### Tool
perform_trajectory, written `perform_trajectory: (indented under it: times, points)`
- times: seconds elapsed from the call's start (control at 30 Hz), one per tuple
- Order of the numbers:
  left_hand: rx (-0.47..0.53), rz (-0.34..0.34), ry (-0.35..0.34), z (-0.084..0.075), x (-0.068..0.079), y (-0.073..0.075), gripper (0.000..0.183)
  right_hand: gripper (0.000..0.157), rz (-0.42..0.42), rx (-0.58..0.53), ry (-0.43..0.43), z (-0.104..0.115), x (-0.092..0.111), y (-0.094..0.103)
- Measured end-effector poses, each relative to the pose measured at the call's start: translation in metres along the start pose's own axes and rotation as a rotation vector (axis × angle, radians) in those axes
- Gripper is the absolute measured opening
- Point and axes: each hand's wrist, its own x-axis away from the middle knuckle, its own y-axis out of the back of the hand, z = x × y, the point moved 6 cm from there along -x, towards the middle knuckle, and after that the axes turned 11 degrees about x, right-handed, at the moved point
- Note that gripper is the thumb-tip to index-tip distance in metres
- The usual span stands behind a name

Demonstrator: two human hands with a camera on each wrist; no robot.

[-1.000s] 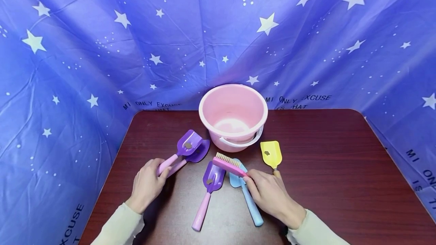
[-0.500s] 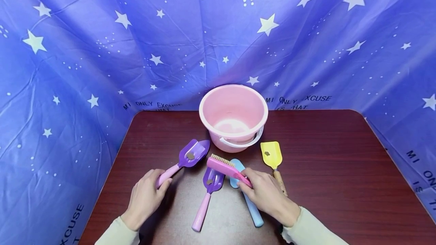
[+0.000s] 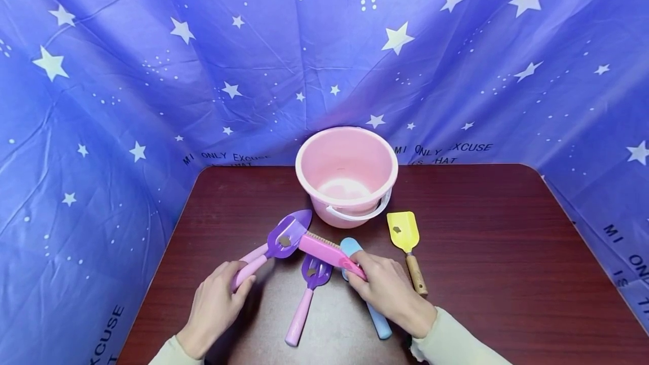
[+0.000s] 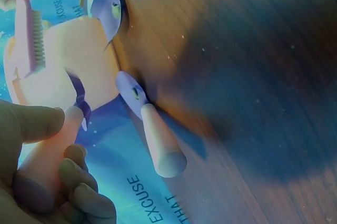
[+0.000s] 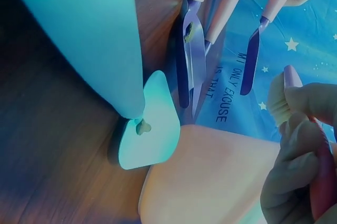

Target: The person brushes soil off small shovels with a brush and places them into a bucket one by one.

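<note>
My left hand (image 3: 215, 303) grips the pink handle of a purple toy shovel (image 3: 278, 236), its blade raised above the table with a brown patch on it. In my right hand (image 3: 398, 294) is a pink scrub brush (image 3: 321, 251) with pale bristles. The brush head overlaps the edge of the held shovel's blade in the head view; whether they touch I cannot tell. Behind that blade lies a pointed purple trowel (image 3: 306, 217), partly hidden. Another purple shovel (image 3: 300, 314) rests in front, its blade partly covered by the brush. The right hand hides much of a light blue trowel (image 3: 377, 320).
A pink bucket (image 3: 347, 207) with a white handle stands at the table's back middle. To its right lies a yellow shovel (image 3: 404, 235) with a wooden handle and a brown patch. A starry blue cloth (image 3: 304, 44) hangs behind the brown table (image 3: 487, 241).
The brush has moved left, from over the light blue trowel to the held shovel's blade. My left hand has lowered its shovel toward me and slightly right.
</note>
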Motion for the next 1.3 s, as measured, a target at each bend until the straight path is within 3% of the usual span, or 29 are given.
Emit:
perform_trajectory:
  times: [0.37,0.77,1.3]
  points:
    - [-0.018,0.027,-0.002,-0.006,0.009,0.004,0.027,0.014,0.046,-0.077,-0.004,0.008,-0.004,-0.009]
    - [-0.033,0.038,-0.004,-0.010,0.015,0.005,0.026,0.013,0.073,-0.031,0.024,0.024,-0.010,-0.018]
    - [-0.050,0.085,0.019,-0.011,0.021,0.003,0.026,0.013,0.133,-0.066,0.094,0.053,-0.007,-0.034]
